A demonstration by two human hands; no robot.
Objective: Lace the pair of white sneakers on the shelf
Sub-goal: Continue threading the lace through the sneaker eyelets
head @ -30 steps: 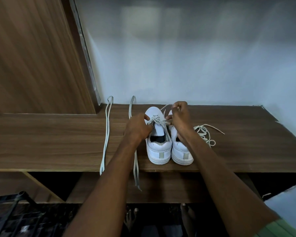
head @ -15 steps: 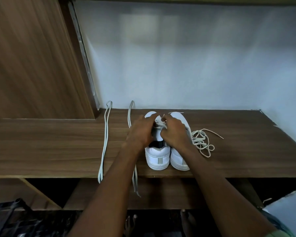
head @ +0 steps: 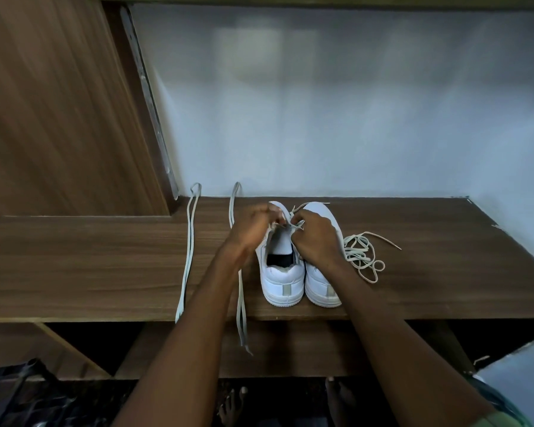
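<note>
Head view: left hand (head: 249, 229) and right hand (head: 316, 234) pinch lace ends (head: 295, 224), fingers curled, over the left sneaker (head: 279, 272) on the shelf (head: 105, 272). Risk: a loose pinch may drop an end or skip an eyelet.

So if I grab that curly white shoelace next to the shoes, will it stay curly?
Probably not. The loose white shoelace lies in soft loops on the brown wooden shelf, so it looks floppy and would likely uncoil and dangle. It seems very light.

Head-worn view looks forward and down, close over the shelf (head: 105, 266).
</note>
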